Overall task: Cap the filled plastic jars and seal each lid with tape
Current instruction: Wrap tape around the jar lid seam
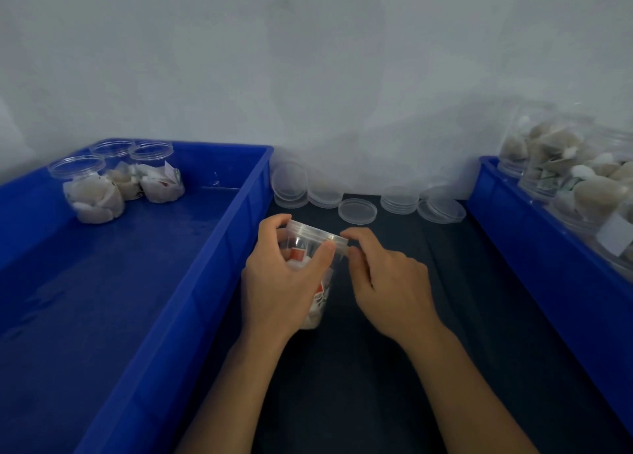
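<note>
Landmark: the capped clear jar [317,268] held over the dark table [376,368], centre of view.

Left hand [284,282] wraps the jar's body from the left, thumb up near the lid rim, fingers curled round the far side. The jar tilts, its top leaning away from the person. White packets with red print show through its wall.

Clear lid [317,231] sits on the jar's mouth. Whether it is fully seated cannot be told.

Right hand [387,282] is at the jar's right, thumb and forefinger pinched together at the lid's edge. Something thin may be between them; too faint to name.

Beyond the jar, against the white wall [308,59]: loose clear lids [358,211], some stacked, some leaning, one lying flat just behind the jar.

Left of the jar: large blue tray [212,248]. In its far corner stand three open jars [92,193] of pale packets, uncapped, touching one another.

Right of the jar: second blue tray [534,248], holding filled jars [575,179] lying on their sides, piled together at the far end.
</note>
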### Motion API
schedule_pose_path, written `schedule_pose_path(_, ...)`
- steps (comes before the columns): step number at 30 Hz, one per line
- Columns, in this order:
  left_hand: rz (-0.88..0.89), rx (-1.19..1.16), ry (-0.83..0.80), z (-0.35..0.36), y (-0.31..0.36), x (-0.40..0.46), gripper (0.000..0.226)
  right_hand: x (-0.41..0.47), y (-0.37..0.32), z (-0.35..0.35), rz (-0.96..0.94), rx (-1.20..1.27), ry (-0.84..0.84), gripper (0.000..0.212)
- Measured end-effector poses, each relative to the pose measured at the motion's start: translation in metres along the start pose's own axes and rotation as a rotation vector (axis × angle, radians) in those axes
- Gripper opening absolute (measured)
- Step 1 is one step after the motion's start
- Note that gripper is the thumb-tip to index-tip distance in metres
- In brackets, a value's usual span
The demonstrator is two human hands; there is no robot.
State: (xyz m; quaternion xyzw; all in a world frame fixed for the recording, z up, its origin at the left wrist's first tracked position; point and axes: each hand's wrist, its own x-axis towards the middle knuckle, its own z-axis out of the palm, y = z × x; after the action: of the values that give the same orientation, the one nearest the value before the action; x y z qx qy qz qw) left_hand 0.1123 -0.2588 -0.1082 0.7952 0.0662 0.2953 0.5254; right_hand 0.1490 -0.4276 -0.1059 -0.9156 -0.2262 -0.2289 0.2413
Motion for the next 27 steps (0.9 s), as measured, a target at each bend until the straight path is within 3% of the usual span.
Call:
schedule_pose_path(9,0.047,0.092,-0.005,0.000,0.001,0.000,0.074,-0.001,0.000,0.000,-0.001,0.026,0.001,0.035)
schedule_pose_path(16,0.048,0.190,0.037,0.001,0.009,-0.004,0.104,-0.002,-0.002,0.000,-0.022,0.029,0.029,0.028)
schedule_pose_path(23,0.099,0.348,0.054,0.000,0.012,-0.005,0.103,-0.002,-0.002,-0.002,-0.027,0.031,0.031,0.028)
schedule_pose_path(27,0.056,0.379,0.061,0.004,0.012,-0.006,0.097,-0.002,-0.008,-0.003,-0.054,0.026,0.057,0.017)
